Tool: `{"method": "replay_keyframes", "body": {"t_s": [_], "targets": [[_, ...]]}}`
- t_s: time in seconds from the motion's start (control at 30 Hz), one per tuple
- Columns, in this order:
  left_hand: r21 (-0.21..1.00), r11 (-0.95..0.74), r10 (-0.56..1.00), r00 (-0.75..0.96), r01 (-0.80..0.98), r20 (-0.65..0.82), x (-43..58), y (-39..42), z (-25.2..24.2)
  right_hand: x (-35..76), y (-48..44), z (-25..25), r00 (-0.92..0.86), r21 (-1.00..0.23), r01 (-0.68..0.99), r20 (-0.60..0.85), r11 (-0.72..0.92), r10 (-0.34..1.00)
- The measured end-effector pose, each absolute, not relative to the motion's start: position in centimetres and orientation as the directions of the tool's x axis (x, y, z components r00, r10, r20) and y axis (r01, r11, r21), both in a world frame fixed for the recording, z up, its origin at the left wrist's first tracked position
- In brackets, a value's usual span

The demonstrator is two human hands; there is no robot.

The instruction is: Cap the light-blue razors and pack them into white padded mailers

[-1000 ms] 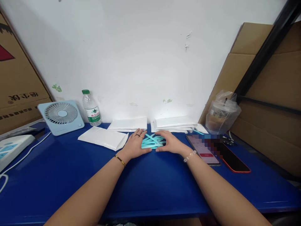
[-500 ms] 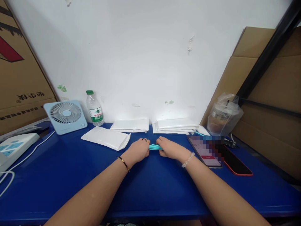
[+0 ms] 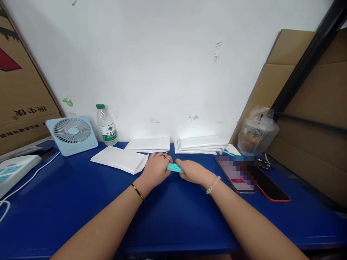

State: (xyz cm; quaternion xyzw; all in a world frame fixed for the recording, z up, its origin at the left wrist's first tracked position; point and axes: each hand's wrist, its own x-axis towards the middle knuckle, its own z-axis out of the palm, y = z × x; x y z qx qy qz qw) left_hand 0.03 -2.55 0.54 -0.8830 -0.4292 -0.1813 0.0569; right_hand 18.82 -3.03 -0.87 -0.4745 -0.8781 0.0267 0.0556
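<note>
Head view: your left hand (image 3: 156, 168) and right hand (image 3: 193, 172) both grip blue-green strips (image 3: 175, 167) tight, one at each end. Strips show between hands. From strips: white packet (image 3: 116, 159) at 9 o'clock, packet pile (image 3: 200, 143) at 2 o'clock.

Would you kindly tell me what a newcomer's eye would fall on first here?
Probably the bundle of turquoise strips, gripped between the left hand and the right hand at the middle of the blue table. Next might come the pale-blue fan at the back left, with a green-capped water bottle just right of it.
</note>
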Motion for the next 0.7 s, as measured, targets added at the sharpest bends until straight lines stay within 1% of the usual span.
{"method": "replay_keyframes", "body": {"t_s": [0.07, 0.1, 0.13, 0.2, 0.23, 0.3, 0.37, 0.43, 0.5, 0.57, 0.63, 0.7], "targets": [[0.148, -0.564, 0.717, 0.393, 0.813, 0.576, -0.4, -2.7, 1.7, 19.0, -2.8, -0.6, -0.511, -0.269, 0.802, 0.154, 0.534, 0.845], [0.213, -0.552, 0.689, 0.297, 0.806, 0.661, -0.6, -2.7, 2.1, 19.2, -2.7, -0.5, -0.469, -0.365, 0.772, 0.226, 0.520, 0.854], [0.283, -0.563, 0.663, 0.220, 0.776, 0.716, -0.7, -2.8, 2.3, 19.4, -2.6, -0.3, -0.399, -0.457, 0.733, 0.310, 0.503, 0.863], [0.421, -0.626, 0.651, 0.144, 0.656, 0.745, -0.7, -2.8, 2.2, 19.6, -2.4, 0.0, -0.194, -0.618, 0.627, 0.465, 0.474, 0.864], [0.489, -0.653, 0.666, 0.132, 0.578, 0.734, -0.5, -2.7, 1.9, 19.7, -2.3, 0.1, -0.089, -0.684, 0.559, 0.512, 0.468, 0.854], [0.615, -0.668, 0.716, 0.138, 0.418, 0.684, 0.0, -2.6, 1.0, 19.7, -2.1, 0.2, 0.055, -0.782, 0.412, 0.534, 0.468, 0.844], [0.714, -0.650, 0.759, 0.170, 0.260, 0.629, 0.6, -2.6, 0.3, 19.3, -2.1, 0.0, 0.088, -0.834, 0.302, 0.507, 0.462, 0.858], [0.779, -0.619, 0.775, 0.235, 0.099, 0.586, 1.1, -2.8, 0.0, 18.7, -2.2, -0.4, 0.052, -0.852, 0.261, 0.482, 0.454, 0.875], [0.809, -0.585, 0.766, 0.283, -0.065, 0.577, 1.4, -3.3, 0.5, 17.7, -2.5, -0.6, -0.004, -0.851, 0.250, 0.475, 0.461, 0.880], [0.800, -0.563, 0.751, 0.277, -0.206, 0.599, 1.5, -4.0, 1.6, 16.8, -2.8, -0.7, -0.057, -0.840, 0.240, 0.488, 0.487, 0.871], [0.777, -0.568, 0.746, 0.228, -0.271, 0.625, 1.7, -4.5, 3.0, 16.1, -3.3, -0.7, -0.111, -0.820, 0.245, 0.507, 0.518, 0.855], [0.768, -0.599, 0.742, 0.203, -0.227, 0.639, 2.1, -4.8, 4.1, 15.7, -3.6, -0.6, -0.156, -0.795, 0.268, 0.521, 0.544, 0.839]]}}
